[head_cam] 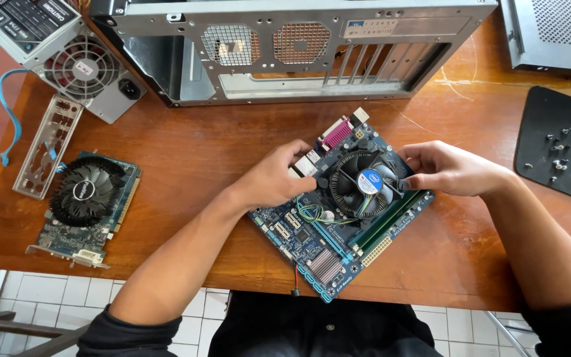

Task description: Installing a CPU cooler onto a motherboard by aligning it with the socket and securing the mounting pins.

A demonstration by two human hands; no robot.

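While gripped: cooler (365, 184), board-edge hands.

A worn reddish-brown wooden bench (186, 152) fills the scene under even daylight, with a white tiled floor (41, 291) showing beyond its near edge.

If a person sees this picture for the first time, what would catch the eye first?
Probably the blue motherboard at the table's middle, with its round black cooler fan; the left hand and right hand touch it from both sides. Next, the open metal computer case behind it, and the graphics card at far left.
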